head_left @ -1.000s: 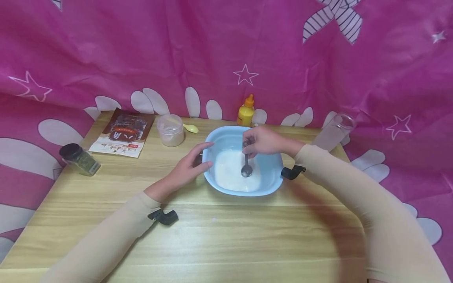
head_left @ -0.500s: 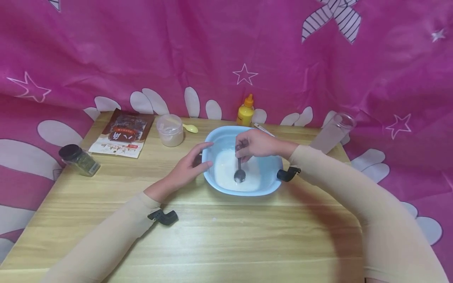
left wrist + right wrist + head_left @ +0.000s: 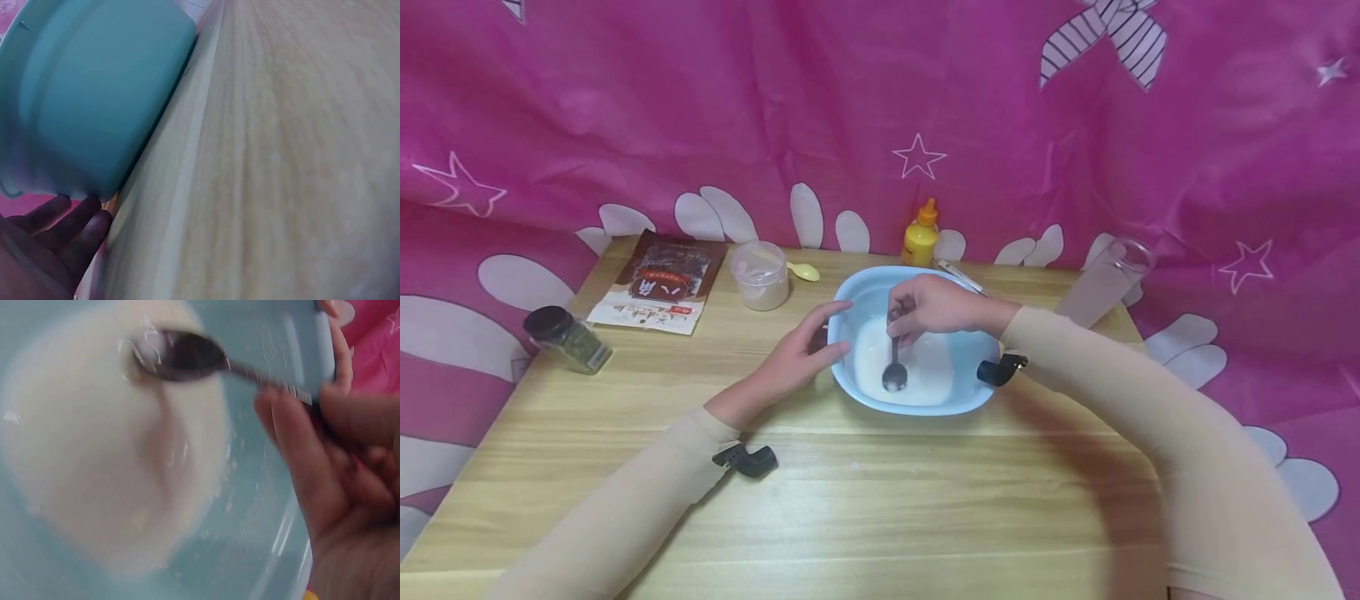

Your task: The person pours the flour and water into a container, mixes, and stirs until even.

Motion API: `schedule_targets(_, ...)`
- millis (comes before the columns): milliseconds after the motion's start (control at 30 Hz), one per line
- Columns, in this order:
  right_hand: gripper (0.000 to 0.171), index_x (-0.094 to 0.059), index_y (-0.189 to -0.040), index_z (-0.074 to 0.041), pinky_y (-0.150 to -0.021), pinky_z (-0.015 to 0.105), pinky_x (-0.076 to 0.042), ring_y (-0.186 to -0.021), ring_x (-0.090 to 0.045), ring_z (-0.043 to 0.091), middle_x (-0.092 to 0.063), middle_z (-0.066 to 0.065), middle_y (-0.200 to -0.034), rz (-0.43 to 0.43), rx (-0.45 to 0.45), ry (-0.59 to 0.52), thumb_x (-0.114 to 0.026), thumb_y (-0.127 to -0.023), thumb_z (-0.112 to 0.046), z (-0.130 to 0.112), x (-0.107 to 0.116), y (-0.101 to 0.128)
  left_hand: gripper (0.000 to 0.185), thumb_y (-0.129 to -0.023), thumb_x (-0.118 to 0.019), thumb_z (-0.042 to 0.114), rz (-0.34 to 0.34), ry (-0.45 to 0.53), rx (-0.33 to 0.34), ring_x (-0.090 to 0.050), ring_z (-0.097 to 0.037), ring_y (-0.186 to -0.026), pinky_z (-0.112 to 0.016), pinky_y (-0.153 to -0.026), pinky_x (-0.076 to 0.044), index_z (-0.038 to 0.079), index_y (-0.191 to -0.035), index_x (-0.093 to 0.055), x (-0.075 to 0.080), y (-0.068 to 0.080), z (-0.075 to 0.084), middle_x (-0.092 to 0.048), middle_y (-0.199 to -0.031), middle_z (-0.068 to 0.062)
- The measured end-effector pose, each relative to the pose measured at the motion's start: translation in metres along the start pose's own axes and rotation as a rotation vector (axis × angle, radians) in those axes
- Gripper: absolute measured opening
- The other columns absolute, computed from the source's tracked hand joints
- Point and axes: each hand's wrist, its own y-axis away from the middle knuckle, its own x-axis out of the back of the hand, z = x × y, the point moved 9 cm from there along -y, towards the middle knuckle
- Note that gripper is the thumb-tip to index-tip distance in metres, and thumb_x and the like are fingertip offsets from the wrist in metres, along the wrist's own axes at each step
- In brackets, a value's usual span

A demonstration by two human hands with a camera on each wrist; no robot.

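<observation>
Fingers (image 3: 904,327) of the right hand (image 3: 934,305) curl round the handle of a dark metal spoon (image 3: 894,363), whose bowl dips into the white mixture (image 3: 925,371) lying in the blue basin (image 3: 867,292). Straight, slightly spread fingers of the left hand (image 3: 797,354) press against the basin's left outer wall; the left wrist view shows them touching that wall beside the table (image 3: 880,500) surface.

Behind the basin stands a yellow squeeze bottle (image 3: 920,236) with an orange tip, and just right of it a thin white stick-like item (image 3: 961,277) lies by the rim. To the left, well apart from the basin, sit a clear plastic cup of pale powder (image 3: 761,276) with a small yellow spoon (image 3: 803,271) touching it, a brown printed packet (image 3: 660,281) lying flat, and a dark-lidded spice jar (image 3: 567,338) on its side near the table's left edge. An empty clear glass (image 3: 1106,282) leans at the far right corner against the pink cloth (image 3: 700,108).

Both forearms, in beige sleeves, reach inward from the near edge; the right wrist bends down over the basin, the left lies low along the table.
</observation>
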Motion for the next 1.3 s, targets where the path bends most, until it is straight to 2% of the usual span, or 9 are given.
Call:
schedule_targets(100,0.011,-0.071,-0.099,-0.003,-0.082,0.036,-0.070,-0.087,-0.084,0.024,-0.077,0.012,-0.092,0.146,-0.041,0.006,-0.082,-0.100,-0.007,0.007,0.019,-0.003,0.064,-0.110,-0.069,0.013,0.000,-0.001,-0.005,-0.059,-0.046,-0.145,-0.055,-0.113,-0.057,0.015,-0.168,-0.044,0.000,0.000,-0.001,-0.042,-0.172,-0.018)
schedule_targets(200,0.012,-0.070,-0.096,-0.001,-0.079,0.037,-0.071,-0.085,-0.084,0.025,-0.074,0.013,-0.090,0.205,-0.091,-0.009,-0.082,-0.099,-0.003,0.015,0.029,0.000,0.064,-0.110,-0.070,0.013,-0.004,-0.002,-0.009,-0.060,-0.045,-0.144,-0.055,-0.114,-0.057,0.016,-0.168,-0.044,-0.001,0.000,-0.001,-0.043,-0.172,-0.018)
schedule_targets(467,0.014,-0.069,-0.096,-0.002,-0.086,0.042,-0.071,-0.091,-0.083,0.030,-0.079,0.016,-0.095,-0.076,-0.042,-0.044,-0.081,-0.101,-0.005,0.000,-0.011,-0.005,0.064,-0.110,-0.070,0.013,0.004,0.015,0.000,-0.061,-0.044,-0.144,-0.053,-0.112,-0.059,0.017,-0.168,-0.044,0.002,0.002,0.000,-0.045,-0.170,-0.019)
schedule_targets(567,0.012,-0.071,-0.099,-0.003,-0.088,0.042,-0.070,-0.092,-0.084,0.028,-0.078,0.015,-0.097,-0.016,-0.020,-0.054,-0.082,-0.102,-0.008,-0.006,-0.012,-0.012,0.064,-0.110,-0.069,0.013,0.008,0.016,0.004,-0.060,-0.044,-0.144,-0.053,-0.111,-0.059,0.017,-0.169,-0.043,0.003,0.004,-0.001,-0.045,-0.170,-0.020)
schedule_targets(767,0.012,-0.071,-0.096,-0.005,-0.082,0.038,-0.070,-0.082,-0.083,0.019,-0.080,0.008,-0.097,0.277,-0.056,0.067,-0.082,-0.100,-0.009,-0.001,0.020,-0.011,0.064,-0.111,-0.068,0.013,-0.001,0.018,0.002,-0.060,-0.044,-0.145,-0.053,-0.114,-0.057,0.018,-0.169,-0.043,0.001,0.003,-0.002,-0.044,-0.171,-0.019)
schedule_targets(833,0.013,-0.070,-0.094,-0.005,-0.079,0.035,-0.070,-0.080,-0.083,0.019,-0.079,0.008,-0.094,0.276,-0.064,0.098,-0.082,-0.099,-0.008,0.000,0.021,-0.008,0.064,-0.111,-0.069,0.013,-0.005,0.021,0.001,-0.060,-0.043,-0.145,-0.053,-0.115,-0.057,0.018,-0.169,-0.043,0.001,0.002,-0.002,-0.044,-0.171,-0.018)
schedule_targets(1067,0.014,-0.070,-0.093,-0.005,-0.084,0.040,-0.071,-0.086,-0.083,0.022,-0.076,0.010,-0.089,0.012,0.018,0.043,-0.082,-0.100,-0.008,-0.018,-0.020,-0.009,0.064,-0.110,-0.070,0.014,-0.005,0.024,0.005,-0.060,-0.044,-0.144,-0.054,-0.114,-0.057,0.017,-0.169,-0.043,0.001,0.001,-0.001,-0.048,-0.166,-0.022)
schedule_targets(1167,0.014,-0.071,-0.094,-0.007,-0.084,0.037,-0.069,-0.087,-0.083,0.018,-0.079,0.006,-0.091,0.048,0.038,0.052,-0.082,-0.101,-0.011,-0.023,-0.024,-0.014,0.065,-0.110,-0.069,0.014,-0.002,0.025,0.009,-0.060,-0.044,-0.144,-0.055,-0.114,-0.057,0.019,-0.169,-0.043,0.001,0.002,-0.002,-0.048,-0.166,-0.021)
schedule_targets(1300,0.015,-0.071,-0.093,-0.007,-0.083,0.038,-0.068,-0.085,-0.083,0.014,-0.080,0.003,-0.094,0.196,0.046,0.073,-0.083,-0.101,-0.011,-0.023,-0.009,-0.019,0.064,-0.111,-0.069,0.016,-0.008,0.015,0.016,-0.058,-0.043,-0.146,-0.054,-0.115,-0.056,0.020,-0.170,-0.042,0.000,0.000,-0.002,-0.045,-0.169,-0.019)
